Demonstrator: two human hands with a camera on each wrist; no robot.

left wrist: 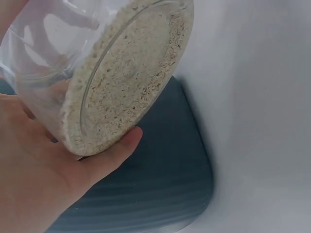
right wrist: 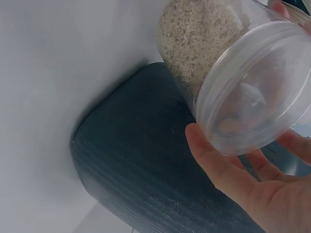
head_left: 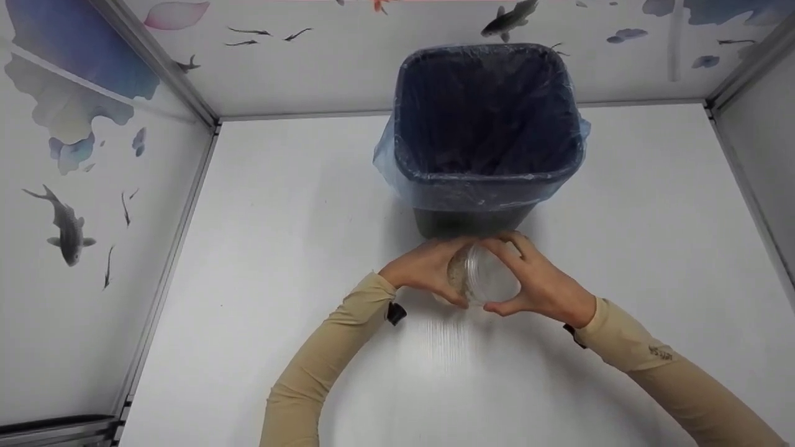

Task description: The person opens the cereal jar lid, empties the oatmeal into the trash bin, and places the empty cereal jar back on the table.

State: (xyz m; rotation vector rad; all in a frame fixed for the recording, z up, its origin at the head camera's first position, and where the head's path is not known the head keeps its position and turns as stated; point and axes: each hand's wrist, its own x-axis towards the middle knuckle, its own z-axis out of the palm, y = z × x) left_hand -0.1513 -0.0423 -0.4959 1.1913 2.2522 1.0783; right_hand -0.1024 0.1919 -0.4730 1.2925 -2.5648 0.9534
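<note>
A clear plastic jar (head_left: pixel 458 271) is held tilted on its side, low in front of the bin. Pale, flaky bits (right wrist: pixel 194 41) lie inside it, and in the left wrist view they cover its base (left wrist: pixel 126 82). My left hand (head_left: pixel 425 266) grips the jar's base end, thumb and fingers on opposite sides. On the other end sits a translucent lid (right wrist: pixel 257 92), facing right. Thumb and fingers of my right hand (head_left: pixel 546 285) curl round the lid's rim.
A dark bin (head_left: pixel 466 220) with a blue plastic liner (head_left: pixel 386 158) folded over its rim stands just beyond my hands. Its opening faces up. Printed panels (head_left: pixel 68 155) wall the white table (head_left: pixel 279 205) at the left and back, and a plain panel (head_left: pixel 764 124) stands at the right.
</note>
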